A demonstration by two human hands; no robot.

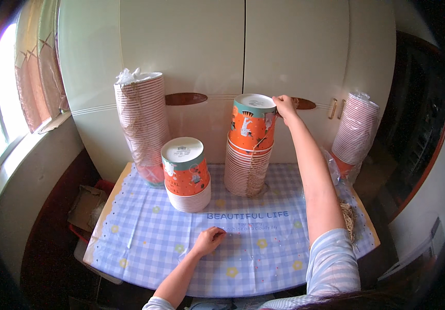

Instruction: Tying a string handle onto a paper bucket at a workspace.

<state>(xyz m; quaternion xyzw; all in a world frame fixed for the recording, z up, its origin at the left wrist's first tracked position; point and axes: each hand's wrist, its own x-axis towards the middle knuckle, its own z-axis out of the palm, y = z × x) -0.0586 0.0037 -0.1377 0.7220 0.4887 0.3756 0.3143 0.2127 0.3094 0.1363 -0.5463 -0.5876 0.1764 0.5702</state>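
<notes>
The right hand (284, 107) is gripping the top cup (249, 124) of a stack (240, 168); the left hand (209, 241) is showing bent fingers, its grip unclear

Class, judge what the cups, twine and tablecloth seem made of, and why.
Cups: likely paperboard, smooth; stiff printed walls, pale rims.
Twine: probably plant fibre, rough and matte; tan, straggly strands.
Tablecloth: perhaps plastic or fabric, smooth; fold creases leave that open.

On my blue-and-white checked cloth (145, 248), in front and right of the short stack of upturned orange-and-teal paper tubs (187, 175), I see a large blue heading over smaller lines. That stack bears upside-down dark lettering and small base print; so does the base of the taller orange-and-teal paper tub stack (249, 147) to its right.
</notes>
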